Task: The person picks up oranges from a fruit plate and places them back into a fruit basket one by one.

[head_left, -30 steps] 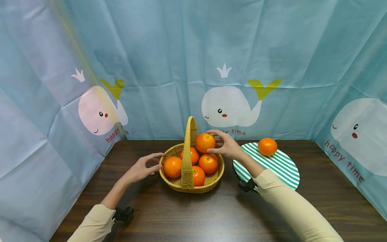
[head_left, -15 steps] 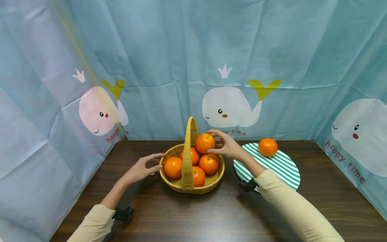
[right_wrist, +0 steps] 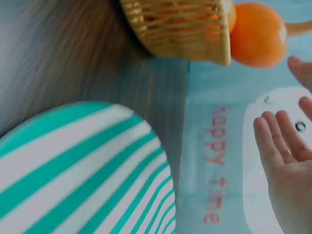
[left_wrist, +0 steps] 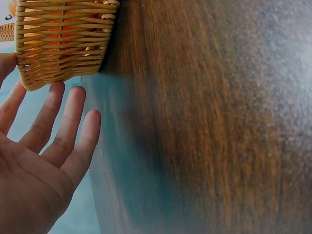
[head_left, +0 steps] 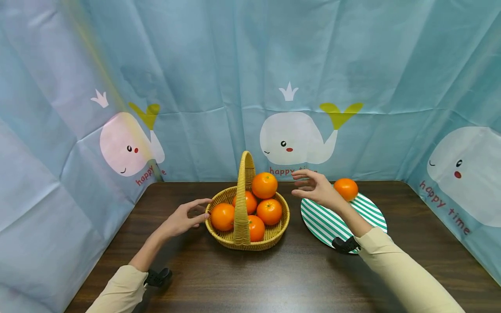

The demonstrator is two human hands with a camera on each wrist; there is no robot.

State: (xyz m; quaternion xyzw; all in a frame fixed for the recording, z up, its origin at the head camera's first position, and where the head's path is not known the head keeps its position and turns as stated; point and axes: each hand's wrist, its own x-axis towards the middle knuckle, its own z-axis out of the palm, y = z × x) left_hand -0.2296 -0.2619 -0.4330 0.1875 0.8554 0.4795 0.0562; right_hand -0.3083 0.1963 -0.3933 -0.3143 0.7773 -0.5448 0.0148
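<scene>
A yellow wicker basket (head_left: 250, 246) with a tall arched handle stands on the table, holding several oranges. The topmost orange (head_left: 265, 185) sits at the back right, above the rim. At the basket's left side is my left hand (head_left: 183, 219), its thumb and fingertips touching the wicker. In the left wrist view those fingers (left_wrist: 73, 114) are fairly straight. My right hand (head_left: 317, 190) is in the air to the right of the basket, apart from the oranges, with nothing in its loosely bent fingers. Another orange (head_left: 346, 189) lies beyond it on a striped round mat (head_left: 318, 221).
The green-and-white mat lies right of the basket, partly under my right forearm. A dark wooden table (head_left: 250, 282) carries everything. Close behind it hangs a pale blue curtain (head_left: 195, 143) printed with whales, which also runs along both sides.
My right hand has let go of the topmost orange and moved right, over the mat. That orange stays in the basket. The left hand keeps its place at the rim.
</scene>
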